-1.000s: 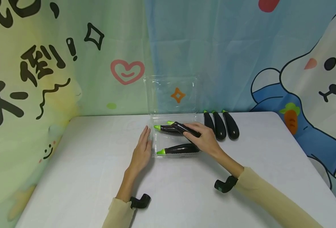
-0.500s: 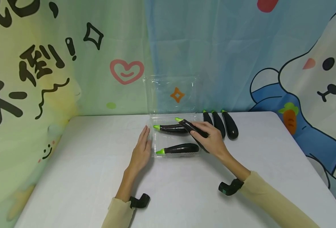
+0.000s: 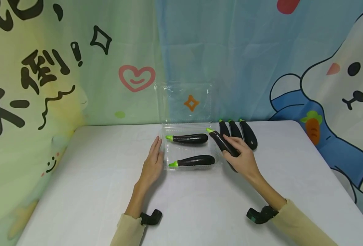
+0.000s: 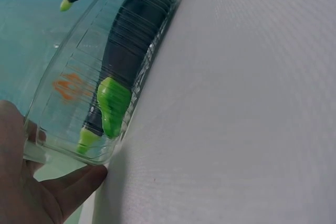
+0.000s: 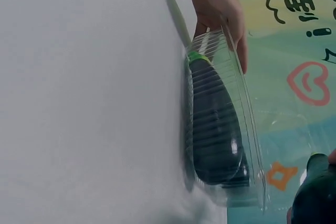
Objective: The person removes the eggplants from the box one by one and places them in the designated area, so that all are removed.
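Gripping one dark eggplant (image 3: 222, 141) between thumb and fingers: the right hand (image 3: 243, 157), at the right edge of a transparent plastic tray (image 3: 181, 149). Thumb lies across the fruit, other fingers on its far side; bright green stem end points away and to the left, over the tray's rim in the head view, while the body lies to the right of the tray. Left hand (image 3: 152, 164) at the tray's left end — fingers straight and close together, touching the wall, grasp not closed round anything. Inside the tray, two more: a far eggplant (image 3: 190, 138) and a near eggplant (image 3: 196, 160), well apart, both lying crosswise with stems to the left. Hinged lid (image 3: 184, 87) stands raised at the tray's far side, in front of a printed curtain (image 3: 132, 41); an orange star (image 3: 191, 103) shows through it. Beyond the right hand, three loose eggplants (image 3: 248, 135) lie in a row on the white table (image 3: 107, 171), stems toward the curtain, the middle one partly covered by the fingers. Pale sleeves (image 3: 301, 222) on both arms, a black camera (image 3: 152, 217) at each wrist.
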`<state>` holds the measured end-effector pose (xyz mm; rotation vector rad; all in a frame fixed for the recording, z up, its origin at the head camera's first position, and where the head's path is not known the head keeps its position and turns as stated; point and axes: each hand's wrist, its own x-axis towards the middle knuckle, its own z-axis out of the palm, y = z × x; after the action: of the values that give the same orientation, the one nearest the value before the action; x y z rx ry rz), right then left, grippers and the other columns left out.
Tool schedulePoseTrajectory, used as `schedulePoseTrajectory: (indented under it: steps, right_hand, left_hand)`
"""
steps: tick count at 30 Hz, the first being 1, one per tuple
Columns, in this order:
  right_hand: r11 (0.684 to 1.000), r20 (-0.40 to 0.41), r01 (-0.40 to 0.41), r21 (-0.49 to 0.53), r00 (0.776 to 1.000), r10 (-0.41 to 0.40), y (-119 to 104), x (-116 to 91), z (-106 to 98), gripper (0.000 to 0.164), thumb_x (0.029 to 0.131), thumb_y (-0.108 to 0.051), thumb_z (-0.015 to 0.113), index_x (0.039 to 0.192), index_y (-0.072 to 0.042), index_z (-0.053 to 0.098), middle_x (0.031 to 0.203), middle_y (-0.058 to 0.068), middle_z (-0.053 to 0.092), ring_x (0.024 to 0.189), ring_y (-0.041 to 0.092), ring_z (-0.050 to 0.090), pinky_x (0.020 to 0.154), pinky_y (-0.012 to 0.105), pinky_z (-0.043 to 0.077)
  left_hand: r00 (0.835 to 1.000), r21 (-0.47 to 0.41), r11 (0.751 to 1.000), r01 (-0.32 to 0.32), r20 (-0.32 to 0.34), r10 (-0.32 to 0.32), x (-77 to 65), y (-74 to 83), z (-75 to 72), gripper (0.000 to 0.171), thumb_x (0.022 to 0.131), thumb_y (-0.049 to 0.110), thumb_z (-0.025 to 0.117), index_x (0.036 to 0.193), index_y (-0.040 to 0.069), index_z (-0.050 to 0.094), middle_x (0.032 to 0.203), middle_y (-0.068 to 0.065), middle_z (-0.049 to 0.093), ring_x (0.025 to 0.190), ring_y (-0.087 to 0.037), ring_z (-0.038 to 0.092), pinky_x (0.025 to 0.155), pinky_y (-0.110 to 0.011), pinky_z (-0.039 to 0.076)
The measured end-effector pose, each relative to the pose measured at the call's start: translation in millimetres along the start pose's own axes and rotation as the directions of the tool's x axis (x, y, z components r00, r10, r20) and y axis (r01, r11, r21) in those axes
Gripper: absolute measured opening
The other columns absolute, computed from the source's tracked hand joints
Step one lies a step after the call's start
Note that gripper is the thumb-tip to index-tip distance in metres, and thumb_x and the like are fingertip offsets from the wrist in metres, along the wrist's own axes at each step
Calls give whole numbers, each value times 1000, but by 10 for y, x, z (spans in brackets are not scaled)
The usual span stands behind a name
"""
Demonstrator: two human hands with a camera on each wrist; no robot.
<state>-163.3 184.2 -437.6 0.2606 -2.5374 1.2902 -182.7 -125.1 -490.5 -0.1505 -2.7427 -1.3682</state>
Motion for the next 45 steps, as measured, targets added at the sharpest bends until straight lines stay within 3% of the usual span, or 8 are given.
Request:
schedulePoseTrajectory:
  steps: [8,15,22,26,29,34,40,45]
  right_hand:
    - [999,-28,-27,-38,999,26,88,-129,-115,51,89,-11,64,139,-19,55,133,7,60,102,2,52,78,8,42]
    - [998,-13,-64,-21,998,64,176,-233,-156,47,95,-21,61,141,-22,53,143,7,55,124,18,53,88,4,38]
    - [997,-40,-79,15,996,79,223,-301,-173,41,98,-23,58,139,-20,55,143,4,54,130,3,46,93,-1,34]
    - [995,-77,-103,11,992,103,246,-347,-180,41,98,-23,58,138,-20,56,143,7,54,126,2,48,89,0,36]
    - [990,-81,-144,7,986,144,254,-386,-195,41,98,-24,57,139,-21,55,136,10,58,105,0,56,76,7,44]
    - [972,-36,-235,15,971,236,221,-446,-248,46,98,-18,52,143,-27,48,129,15,58,86,11,53,66,21,45]
    - [972,7,-236,-11,972,236,186,-526,-279,51,98,-19,54,147,-27,43,145,16,49,104,23,55,74,18,46]
    - [969,55,-247,-14,967,247,178,-643,-277,56,98,-30,57,150,-24,38,152,12,42,126,33,52,80,5,40]
  left_hand:
    - [1000,2,1000,-7,-1,7,4,9,12,51,104,19,34,154,16,27,163,9,18,150,-18,21,120,-46,25]
    - [1000,15,1000,-4,3,3,-17,3,23,51,104,21,33,154,18,27,163,11,17,150,-17,21,120,-46,26]
    - [1000,2,1000,-4,8,4,-23,10,23,51,104,20,33,154,17,27,163,11,17,150,-18,21,120,-47,25]
    - [1000,0,1000,-2,11,2,-24,13,19,51,104,21,33,154,17,27,163,11,17,150,-19,21,120,-48,25]
    - [1000,0,1000,-2,11,2,-30,15,15,51,104,21,33,154,16,27,163,11,17,150,-19,21,119,-48,26]
    - [1000,-5,1000,-6,6,6,-33,38,2,51,104,19,34,154,16,28,163,9,18,150,-21,22,119,-50,27]
    - [1000,-10,1000,-16,5,16,-21,47,-4,51,103,18,35,154,14,28,163,8,18,149,-22,23,118,-50,28]
    - [1000,-11,1000,-12,8,12,-19,49,-10,51,103,19,35,154,14,28,163,8,18,150,-22,22,118,-50,27]
